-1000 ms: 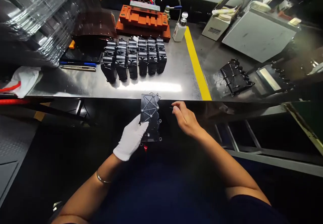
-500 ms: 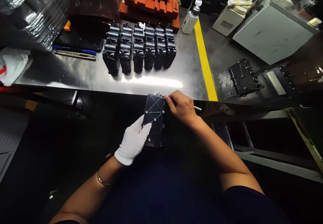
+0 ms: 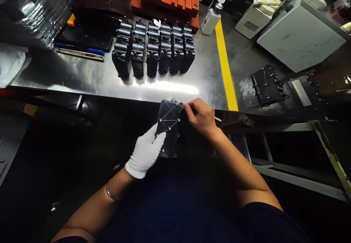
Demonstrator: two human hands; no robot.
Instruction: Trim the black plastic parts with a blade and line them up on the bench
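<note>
My left hand [image 3: 145, 151], in a white glove, is closed on a flat black plastic housing [image 3: 170, 117] with crossed ribs and small round bosses. It holds the part tilted up just in front of the bench edge, thumb on the ribbed face. My bare right hand [image 3: 201, 116] is closed in a pinch at the part's upper right corner, by a small lug. The pale end of a thin stick-like tool [image 3: 218, 119] pokes out behind that hand; its tip is hidden at the fingers. Similar black housings [image 3: 153, 49] stand in a row on the bench.
An orange fixture [image 3: 170, 2] sits behind the row, beside a white pump bottle [image 3: 211, 20]. Yellow tape [image 3: 226, 67] crosses the metal bench [image 3: 90, 78]. Right of it are another black housing [image 3: 268, 86] and a grey box [image 3: 301, 34]. Clear plastic trays [image 3: 41, 12] are stacked left.
My right hand has shifted slightly right, away from the housing's corner, still pinching. The left hand keeps its hold. The whole view has moved a little.
</note>
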